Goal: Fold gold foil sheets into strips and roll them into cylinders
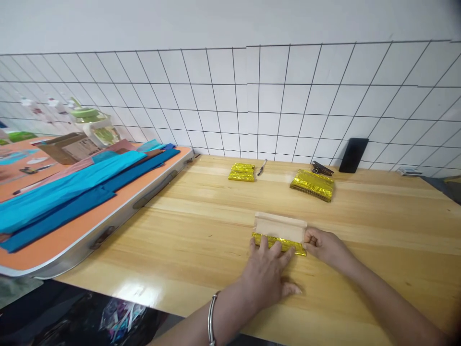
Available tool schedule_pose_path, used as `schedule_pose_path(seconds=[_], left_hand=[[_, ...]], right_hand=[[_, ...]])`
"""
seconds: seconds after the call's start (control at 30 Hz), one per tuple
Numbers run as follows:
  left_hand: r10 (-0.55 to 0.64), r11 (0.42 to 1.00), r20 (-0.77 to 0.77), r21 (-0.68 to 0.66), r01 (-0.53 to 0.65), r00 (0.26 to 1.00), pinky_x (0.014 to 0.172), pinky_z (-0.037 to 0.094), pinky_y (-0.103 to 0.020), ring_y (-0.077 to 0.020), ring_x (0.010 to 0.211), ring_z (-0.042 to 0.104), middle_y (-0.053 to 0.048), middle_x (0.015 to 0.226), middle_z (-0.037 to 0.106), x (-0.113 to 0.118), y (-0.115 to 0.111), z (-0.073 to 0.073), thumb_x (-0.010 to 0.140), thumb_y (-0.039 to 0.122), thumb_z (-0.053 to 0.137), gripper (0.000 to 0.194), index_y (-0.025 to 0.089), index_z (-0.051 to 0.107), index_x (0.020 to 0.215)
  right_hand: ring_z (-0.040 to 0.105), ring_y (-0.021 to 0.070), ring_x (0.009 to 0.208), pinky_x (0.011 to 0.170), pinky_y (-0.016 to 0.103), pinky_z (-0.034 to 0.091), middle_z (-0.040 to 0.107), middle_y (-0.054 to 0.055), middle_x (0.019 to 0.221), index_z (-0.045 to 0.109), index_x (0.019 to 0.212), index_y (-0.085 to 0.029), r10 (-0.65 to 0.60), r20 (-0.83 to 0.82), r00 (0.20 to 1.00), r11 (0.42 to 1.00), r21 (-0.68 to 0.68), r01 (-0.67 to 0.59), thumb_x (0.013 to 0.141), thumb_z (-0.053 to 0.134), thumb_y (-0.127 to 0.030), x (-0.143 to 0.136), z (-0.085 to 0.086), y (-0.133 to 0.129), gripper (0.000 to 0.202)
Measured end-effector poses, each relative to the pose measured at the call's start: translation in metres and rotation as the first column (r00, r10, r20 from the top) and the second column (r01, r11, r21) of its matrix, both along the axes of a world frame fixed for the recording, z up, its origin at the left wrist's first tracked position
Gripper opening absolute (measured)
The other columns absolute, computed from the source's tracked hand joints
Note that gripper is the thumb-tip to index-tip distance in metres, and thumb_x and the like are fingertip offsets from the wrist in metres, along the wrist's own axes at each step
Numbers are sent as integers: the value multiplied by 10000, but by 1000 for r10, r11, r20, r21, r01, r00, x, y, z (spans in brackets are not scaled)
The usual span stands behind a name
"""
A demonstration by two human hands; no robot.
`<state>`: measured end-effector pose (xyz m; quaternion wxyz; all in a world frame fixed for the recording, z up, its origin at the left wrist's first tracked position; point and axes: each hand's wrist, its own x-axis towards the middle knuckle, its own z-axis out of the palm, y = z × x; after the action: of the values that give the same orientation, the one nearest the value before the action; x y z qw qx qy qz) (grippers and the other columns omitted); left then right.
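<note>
On the wooden table lies a sheet of gold foil paper (279, 226), its pale backing facing up and its near edge folded over into a shiny gold strip. My left hand (266, 271) rests on that strip with its fingers spread, wearing a bangle at the wrist. At the sheet's right edge, my right hand (322, 247) pinches the paper between thumb and fingers. Beyond the sheet are a thick stack of folded gold paper (312, 185) at the right and a smaller group of folded gold pieces (242, 172) at the left.
A stapler (322, 168) lies behind the thick stack, near a black phone (353, 155) leaning on the tiled wall. A pen (262, 167) is beside the smaller gold pieces. At left, an orange-topped table (72, 228) holds blue paper (79, 180), a cardboard box (66, 148) and a green-lidded bottle (103, 129).
</note>
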<state>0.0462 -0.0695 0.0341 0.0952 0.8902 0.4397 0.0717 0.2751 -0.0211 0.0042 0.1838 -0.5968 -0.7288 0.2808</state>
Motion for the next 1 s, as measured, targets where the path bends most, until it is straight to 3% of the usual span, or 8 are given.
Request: schedule_pose_path(seconds=[0.17, 0.57, 0.7, 0.87, 0.93, 1.0], left_hand=[[69, 997, -7, 34, -69, 998, 895, 260, -608, -386, 1095, 371, -116, 1142, 503, 10, -4, -7, 664, 839, 278, 837, 325, 424, 1307], [50, 996, -53, 75, -46, 997, 870, 233, -644, -401, 1078, 360, -107, 1131, 481, 12, -5, -16, 576, 893, 274, 885, 413, 396, 1309], [47, 995, -20, 85, -46, 999, 868, 236, -642, -401, 1076, 365, -107, 1118, 483, 12, -6, -17, 559, 903, 256, 902, 416, 404, 1303], [52, 995, -6, 80, -52, 999, 884, 214, -650, -401, 1085, 362, -105, 1121, 484, 11, -8, -16, 562, 903, 257, 909, 403, 406, 1307], [53, 996, -12, 70, -52, 999, 886, 221, -642, -398, 1093, 359, -104, 1130, 479, 11, -8, -15, 597, 883, 286, 864, 398, 416, 1300], [53, 997, -15, 64, -52, 998, 883, 243, -625, -396, 1103, 355, -108, 1149, 469, 11, -9, -14, 642, 851, 316, 814, 378, 430, 1295]], right_hand=[[435, 96, 505, 493, 193, 324, 496, -65, 534, 530, 672, -203, 1, -34, 999, 1000, 11, 0, 716, 569, -310, -1, 1, -1, 122], [446, 96, 507, 495, 194, 341, 500, -62, 546, 520, 670, -200, 27, -34, 999, 998, 64, -25, 723, 557, -279, 3, -5, -2, 102], [470, 106, 529, 504, 202, 361, 515, -52, 575, 523, 690, -197, 42, -34, 999, 995, 97, -38, 757, 528, -291, 1, 2, -5, 116], [572, 149, 667, 618, 258, 452, 617, -2, 729, 578, 812, -201, 135, 23, 991, 981, 134, -137, 845, 423, -274, -15, 20, -27, 174], [604, 190, 862, 768, 321, 474, 657, 51, 928, 601, 971, -199, 173, 65, 983, 963, 196, -183, 859, 414, -268, -26, 21, -41, 229], [549, 219, 1078, 923, 373, 429, 603, 104, 1163, 544, 1174, -182, 176, 95, 980, 952, 235, -194, 869, 413, -280, -35, 16, -56, 346]])
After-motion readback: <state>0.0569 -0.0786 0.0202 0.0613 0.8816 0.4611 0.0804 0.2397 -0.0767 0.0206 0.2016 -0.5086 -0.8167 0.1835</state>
